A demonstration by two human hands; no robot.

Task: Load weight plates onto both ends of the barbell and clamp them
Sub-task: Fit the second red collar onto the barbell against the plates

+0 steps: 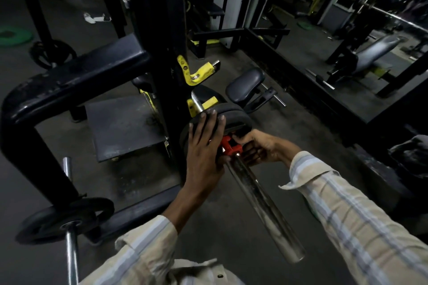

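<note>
The chrome barbell sleeve (261,206) runs from the lower middle up to black weight plates (234,114) stacked on it beside the black rack upright (169,90). A red clamp (229,147) sits on the sleeve right against the outer plate. My left hand (203,146) lies flat with fingers spread on the face of the outer plate. My right hand (257,146) is closed around the red clamp from the right side, partly hiding it. The bar's other end is out of view.
A black plate (64,220) hangs on a storage peg at the lower left. A second black plate (52,53) and a green plate (14,36) lie at the upper left. Yellow bar hooks (196,71), a padded seat (246,84) and a bench (375,51) stand behind.
</note>
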